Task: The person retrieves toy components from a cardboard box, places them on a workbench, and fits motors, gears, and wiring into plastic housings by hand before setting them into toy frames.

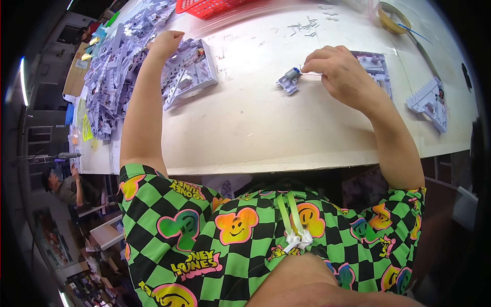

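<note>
My left hand [168, 43] is reaching out at the far left, over the edge of a heap of grey plastic parts [110, 82]. Its fingers are curled closed, and whatever they hold, if anything, is hidden. Below and right of it lies a grey plastic housing [204, 77] with loose parts in it. My right hand [340, 71] pinches at the blue end of a small motor [292, 73]. This motor is joined to a grey plastic bracket [288, 86], and a thin red wire [312, 75] runs from it under my fingers. Another grey housing [378, 69] is partly covered by that hand.
A red plastic basket [209, 7] stands at the back edge. Several small metal pins [305, 26] lie scattered on the white table [245, 138]. At the right are a round bowl [393, 19] and a toothed grey part [429, 104]. A person [69, 187] sits far left.
</note>
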{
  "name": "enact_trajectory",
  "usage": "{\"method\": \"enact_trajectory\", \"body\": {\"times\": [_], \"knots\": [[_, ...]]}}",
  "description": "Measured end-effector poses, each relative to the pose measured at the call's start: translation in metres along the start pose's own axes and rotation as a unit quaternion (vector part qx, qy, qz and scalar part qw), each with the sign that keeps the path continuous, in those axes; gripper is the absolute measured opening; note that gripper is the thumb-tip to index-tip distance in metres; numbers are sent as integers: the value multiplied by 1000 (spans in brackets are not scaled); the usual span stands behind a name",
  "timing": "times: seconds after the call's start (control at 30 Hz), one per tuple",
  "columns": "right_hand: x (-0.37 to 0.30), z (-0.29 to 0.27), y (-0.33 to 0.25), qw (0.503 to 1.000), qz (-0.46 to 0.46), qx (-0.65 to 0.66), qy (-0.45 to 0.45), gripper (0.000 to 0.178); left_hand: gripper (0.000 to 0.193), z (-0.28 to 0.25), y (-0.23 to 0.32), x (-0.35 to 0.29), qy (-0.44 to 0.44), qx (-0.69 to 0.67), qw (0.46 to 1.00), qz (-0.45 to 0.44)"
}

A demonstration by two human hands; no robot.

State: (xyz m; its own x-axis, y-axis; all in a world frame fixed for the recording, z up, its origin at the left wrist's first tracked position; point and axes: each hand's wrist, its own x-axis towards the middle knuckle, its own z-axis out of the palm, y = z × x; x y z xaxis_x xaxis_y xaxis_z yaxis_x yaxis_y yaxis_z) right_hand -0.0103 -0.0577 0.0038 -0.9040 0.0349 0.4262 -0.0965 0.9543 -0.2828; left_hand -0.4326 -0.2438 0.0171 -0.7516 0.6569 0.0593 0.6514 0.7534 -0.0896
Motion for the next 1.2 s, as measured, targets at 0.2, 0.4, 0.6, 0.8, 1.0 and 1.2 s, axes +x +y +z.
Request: {"method": "enact_trajectory", "body": {"times": [0.2,0.4,0.6,0.8,1.0,1.2], "knots": [[-4,-7,7,1000,7,-13,20,28,31,1,0,-12,-60,-40,995,67],[-7,1,12,999,3,-7,54,29,31,-23,40,-22,81,-30,988,124],[-13,8,4,999,3,-1,-47,28,26,-46,95,3,183,-110,967,139],[-6,0,8,987,64,-44,-140,13,21,-29,170,-17,177,-187,898,358],[-2,-1,17,974,169,-41,-147,17,24,6,213,-37,57,-170,924,339],[-4,5,35,987,156,-46,13,22,20,17,232,-50,102,-62,925,361]]}}
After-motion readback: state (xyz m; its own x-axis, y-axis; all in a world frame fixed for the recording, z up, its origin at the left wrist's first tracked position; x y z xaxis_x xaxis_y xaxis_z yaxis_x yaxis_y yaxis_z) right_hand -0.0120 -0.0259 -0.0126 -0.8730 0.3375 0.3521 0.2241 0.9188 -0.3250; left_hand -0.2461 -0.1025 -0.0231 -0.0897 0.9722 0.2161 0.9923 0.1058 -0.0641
